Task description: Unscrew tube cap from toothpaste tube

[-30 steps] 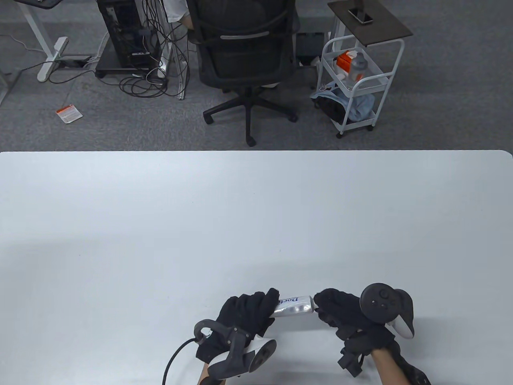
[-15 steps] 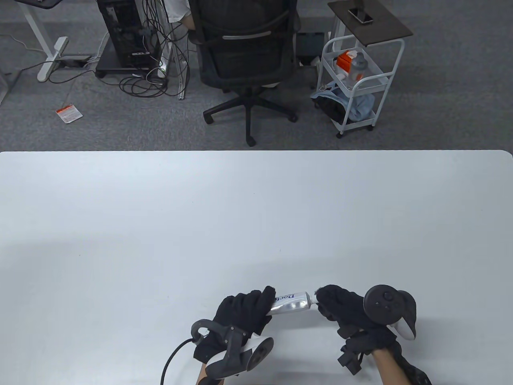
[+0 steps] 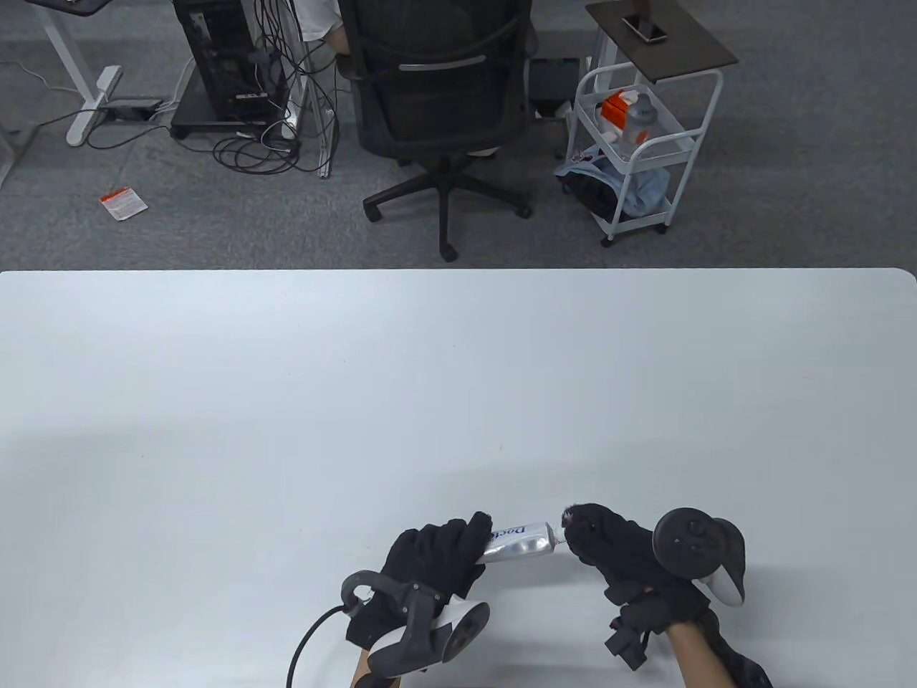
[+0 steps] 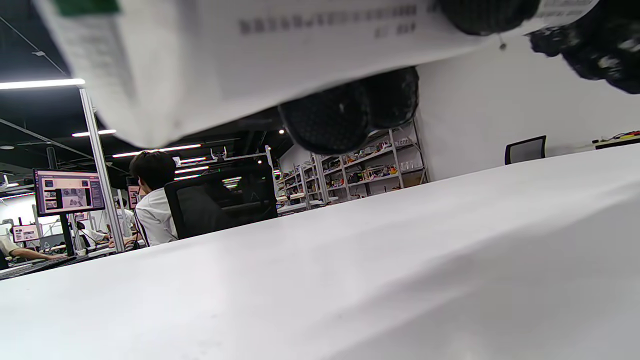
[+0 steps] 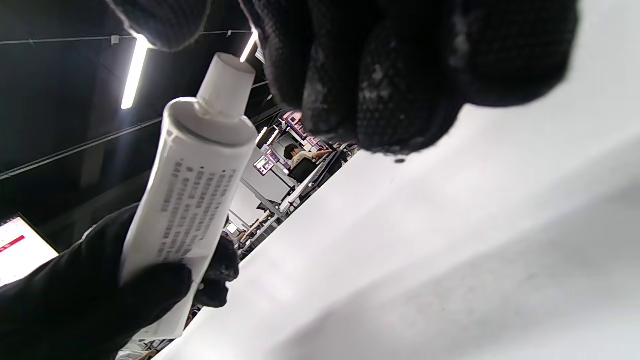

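A white toothpaste tube [image 3: 519, 541] is held a little above the table near the front edge. My left hand [image 3: 437, 555] grips its flat end; its fingers [image 4: 345, 117] wrap under the tube [image 4: 250, 50]. My right hand [image 3: 573, 534] is at the tube's other end. In the right wrist view the tube [image 5: 195, 185] ends in a small white cap [image 5: 226, 82]. My right fingers [image 5: 400, 75] lie close beside the cap and the thumb [image 5: 155, 20] stands apart from it, so the cap is not pinched.
The white table [image 3: 458, 394] spreads out beyond the hands. Past its far edge are a black office chair [image 3: 440, 107] and a white trolley [image 3: 637, 143] on the floor.
The tube has tilted so its cap end is slightly higher. My right hand has shifted a little at the cap end, its fingertips now raised. The left hand keeps its grip.
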The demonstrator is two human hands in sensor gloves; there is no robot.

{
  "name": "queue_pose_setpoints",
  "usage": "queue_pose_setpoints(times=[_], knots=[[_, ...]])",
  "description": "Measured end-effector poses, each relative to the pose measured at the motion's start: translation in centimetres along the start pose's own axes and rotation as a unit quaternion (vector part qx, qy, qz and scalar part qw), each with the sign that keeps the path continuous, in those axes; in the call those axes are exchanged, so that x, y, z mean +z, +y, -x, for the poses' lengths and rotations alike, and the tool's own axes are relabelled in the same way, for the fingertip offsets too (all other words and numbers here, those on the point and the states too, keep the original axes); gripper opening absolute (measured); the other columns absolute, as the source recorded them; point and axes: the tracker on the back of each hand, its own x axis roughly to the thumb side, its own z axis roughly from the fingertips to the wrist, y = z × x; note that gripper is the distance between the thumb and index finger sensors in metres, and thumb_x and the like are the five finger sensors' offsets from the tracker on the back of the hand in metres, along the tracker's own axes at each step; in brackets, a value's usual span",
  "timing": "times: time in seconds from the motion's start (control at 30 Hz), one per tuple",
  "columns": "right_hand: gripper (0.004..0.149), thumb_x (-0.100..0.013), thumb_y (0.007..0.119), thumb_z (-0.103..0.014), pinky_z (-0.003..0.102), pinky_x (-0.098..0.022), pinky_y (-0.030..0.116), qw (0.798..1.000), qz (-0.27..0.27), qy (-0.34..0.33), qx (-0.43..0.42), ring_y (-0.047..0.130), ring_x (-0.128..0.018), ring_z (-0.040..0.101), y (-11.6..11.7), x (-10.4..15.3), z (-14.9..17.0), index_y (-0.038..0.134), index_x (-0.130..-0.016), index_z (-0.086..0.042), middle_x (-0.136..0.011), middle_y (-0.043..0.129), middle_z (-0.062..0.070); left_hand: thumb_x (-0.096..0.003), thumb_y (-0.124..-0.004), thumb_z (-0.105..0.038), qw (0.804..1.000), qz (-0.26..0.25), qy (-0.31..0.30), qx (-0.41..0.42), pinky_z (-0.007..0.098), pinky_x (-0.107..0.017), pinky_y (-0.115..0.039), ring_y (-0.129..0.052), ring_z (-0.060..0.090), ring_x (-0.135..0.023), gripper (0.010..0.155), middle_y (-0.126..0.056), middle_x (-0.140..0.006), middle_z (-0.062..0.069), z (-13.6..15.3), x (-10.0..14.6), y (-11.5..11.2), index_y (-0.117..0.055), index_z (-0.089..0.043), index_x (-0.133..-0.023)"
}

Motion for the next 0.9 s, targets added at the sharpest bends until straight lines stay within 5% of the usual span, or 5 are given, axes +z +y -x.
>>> queue_pose_setpoints(times=[0.17, 0.37, 0.53, 0.9], knots=[[0.048, -0.059, 0.064, -0.040, 0.050, -0.036, 0.080, 1.000, -0.004, 0.000, 0.012, 0.095, -0.048, 0.034, 0.16, -0.07, -0.25, 0.076, -0.086, -0.003, -0.066, 0.092, 0.017, -0.0561, -0.061, -0.052, 1.000, 0.002, -0.005, -0.004, 0.048, -0.070, -0.076, -0.087, 0.027, -0.089, 0.065, -0.075, -0.108, 0.007, -0.15, 0.01, -0.03, -0.047, -0.030, -0.115], [0.048, -0.058, 0.071, -0.029, 0.051, -0.046, 0.077, 0.999, -0.038, -0.025, -0.010, 0.090, -0.064, 0.035, 0.14, -0.25, -0.32, 0.063, -0.098, -0.005, -0.084, 0.082, 0.019, -0.0561, -0.061, -0.052, 1.000, 0.005, -0.003, -0.006, 0.048, -0.070, -0.076, -0.087, 0.027, -0.090, 0.065, -0.074, -0.108, 0.007, -0.10, 0.00, 0.02, -0.047, -0.030, -0.115], [0.067, -0.057, 0.061, -0.048, 0.055, -0.045, 0.076, 1.000, -0.016, -0.007, -0.014, 0.089, -0.064, 0.042, 0.11, -0.07, 0.14, 0.060, -0.101, 0.002, -0.083, 0.082, 0.025, -0.0560, -0.061, -0.052, 1.000, 0.003, 0.000, -0.003, 0.048, -0.070, -0.076, -0.087, 0.027, -0.090, 0.065, -0.075, -0.108, 0.007, 0.03, 0.00, 0.07, -0.047, -0.030, -0.115], [0.047, -0.059, 0.065, -0.036, 0.051, -0.039, 0.079, 1.000, -0.029, -0.003, 0.000, 0.094, -0.053, 0.035, 0.34, -0.27, -0.15, 0.072, -0.090, -0.002, -0.072, 0.089, 0.019, -0.0560, -0.061, -0.052, 1.000, 0.005, -0.003, -0.011, 0.048, -0.071, -0.075, -0.086, 0.027, -0.091, 0.064, -0.074, -0.108, 0.007, -0.04, -0.02, 0.09, -0.047, -0.031, -0.115]])
